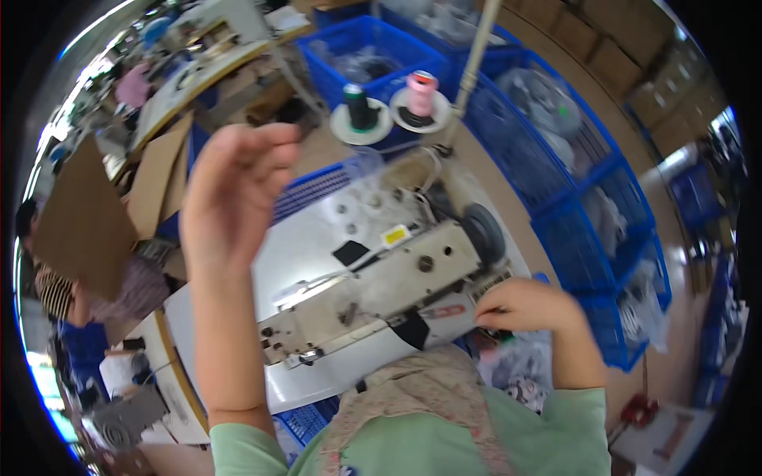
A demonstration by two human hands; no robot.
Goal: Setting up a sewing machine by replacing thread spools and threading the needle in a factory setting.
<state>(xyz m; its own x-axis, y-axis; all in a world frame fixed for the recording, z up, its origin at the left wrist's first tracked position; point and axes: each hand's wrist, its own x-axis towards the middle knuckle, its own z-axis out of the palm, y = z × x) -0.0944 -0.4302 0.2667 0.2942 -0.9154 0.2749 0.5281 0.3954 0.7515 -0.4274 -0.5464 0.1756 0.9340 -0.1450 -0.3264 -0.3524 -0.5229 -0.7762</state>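
Observation:
My left hand point(238, 186) is raised over the left part of the white sewing table point(309, 242), its palm showing and its loosely bent fingers pointing right. Nothing is in it. At the table's right front, my right hand point(524, 305) has its fingertips pressed together beside the sewing machine point(389, 282), below its grey handwheel point(482, 232). Whatever is between those fingers, if anything, is hidden. A pink-handled tool point(444, 312) lies just left of that hand, next to a black piece point(410, 330) at the front edge. Another black piece point(350, 253) lies behind the machine head.
A dark green thread cone point(360, 109) and a pink one point(421, 94) stand behind the machine near a pole point(476, 59). Blue crates point(548, 202) with plastic bags line the right side. At left, a person in a striped top is beside a cardboard sheet point(86, 218).

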